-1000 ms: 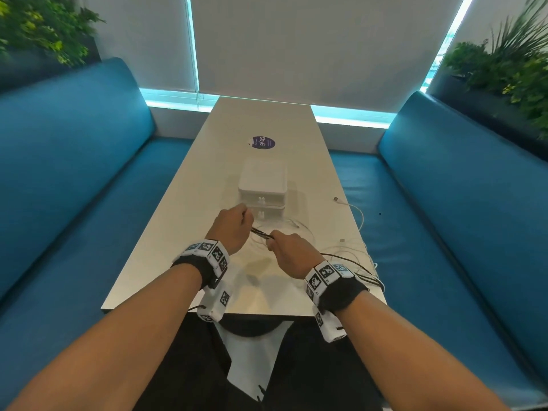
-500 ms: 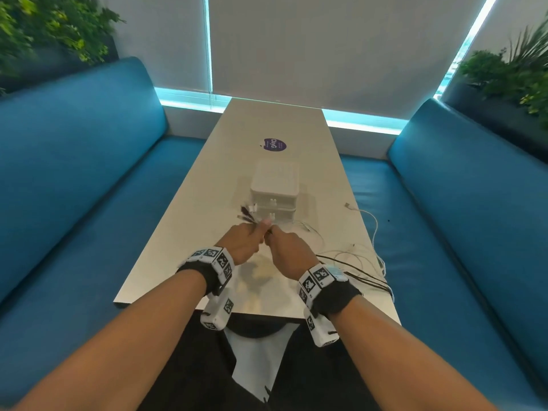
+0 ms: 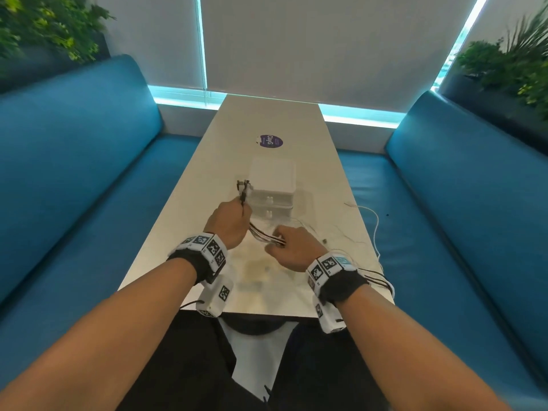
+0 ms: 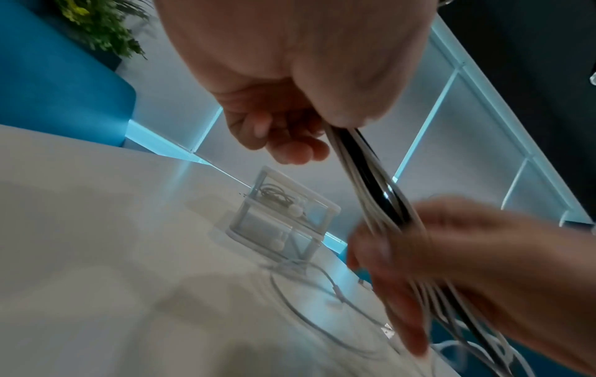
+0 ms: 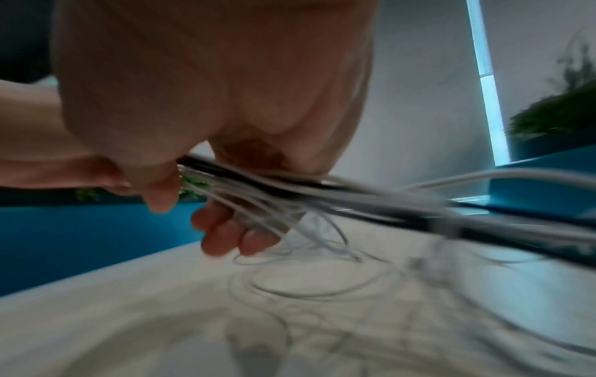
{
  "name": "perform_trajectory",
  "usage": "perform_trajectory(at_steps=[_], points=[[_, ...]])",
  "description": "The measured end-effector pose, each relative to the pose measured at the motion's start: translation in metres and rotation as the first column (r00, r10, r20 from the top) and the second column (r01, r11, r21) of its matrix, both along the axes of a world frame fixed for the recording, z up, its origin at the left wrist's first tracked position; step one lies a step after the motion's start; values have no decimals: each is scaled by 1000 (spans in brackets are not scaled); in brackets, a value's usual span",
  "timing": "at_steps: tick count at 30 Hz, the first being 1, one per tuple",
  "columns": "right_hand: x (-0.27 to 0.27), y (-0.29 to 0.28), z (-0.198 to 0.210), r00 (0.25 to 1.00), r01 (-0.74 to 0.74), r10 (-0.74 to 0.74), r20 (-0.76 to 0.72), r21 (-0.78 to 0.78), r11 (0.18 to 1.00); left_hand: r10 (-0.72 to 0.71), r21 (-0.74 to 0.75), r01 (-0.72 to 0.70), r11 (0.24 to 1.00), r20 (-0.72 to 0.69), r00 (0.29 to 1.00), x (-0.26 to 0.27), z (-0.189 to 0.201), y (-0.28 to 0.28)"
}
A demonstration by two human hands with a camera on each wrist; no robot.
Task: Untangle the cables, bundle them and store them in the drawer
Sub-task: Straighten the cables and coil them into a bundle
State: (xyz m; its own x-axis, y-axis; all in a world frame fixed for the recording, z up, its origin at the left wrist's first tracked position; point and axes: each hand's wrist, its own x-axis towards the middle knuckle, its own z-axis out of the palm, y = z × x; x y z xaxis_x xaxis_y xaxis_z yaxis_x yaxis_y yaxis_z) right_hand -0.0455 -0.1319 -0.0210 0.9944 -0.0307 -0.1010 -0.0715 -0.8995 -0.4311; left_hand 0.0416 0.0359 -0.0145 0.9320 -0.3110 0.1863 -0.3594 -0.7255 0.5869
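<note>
A bunch of black and white cables [image 3: 264, 235] runs between both hands above the white table [image 3: 267, 289]. My left hand [image 3: 228, 221] grips the bunch near its plug ends [image 3: 243, 186], which stick up beside the drawer unit. My right hand [image 3: 292, 247] holds the same bunch lower and to the right; the cables [image 5: 371, 201] pass through its curled fingers and trail off to the right. In the left wrist view the cables [image 4: 371, 176] leave my fist toward the blurred right hand [image 4: 451, 267]. The small clear two-drawer unit [image 3: 272, 188] stands just beyond the hands, with coiled cables inside its top drawer [image 4: 283, 201].
Loose white cable loops [image 3: 367, 223] lie on the table's right side and hang over its edge. A purple round sticker [image 3: 269, 141] is farther back. Blue benches [image 3: 74, 185] flank the table on both sides, with plants behind them.
The hands had met in front of the drawers; now they have drawn apart, the left up toward the drawers with the plug ends, the right sliding back along the bunch.
</note>
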Motion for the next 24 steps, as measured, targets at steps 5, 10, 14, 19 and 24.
perform_trajectory(at_steps=[5,10,14,19,24], points=[[-12,-50,-15,982,53,-68,-173,-90,995,54,-44,-54,998,2,999,9,-1,18],[-23,-66,-14,976,67,-77,-202,-57,996,195,-200,-203,959,-59,979,20,3,28],[-29,-75,-18,983,35,-58,-173,-134,990,303,-383,-331,862,-132,944,35,16,49],[-28,-69,-31,985,90,-100,-140,-78,993,281,-603,-455,655,-365,888,34,11,53],[-29,-69,-35,986,59,-71,-149,-79,995,401,-581,-607,543,-455,795,48,2,63]])
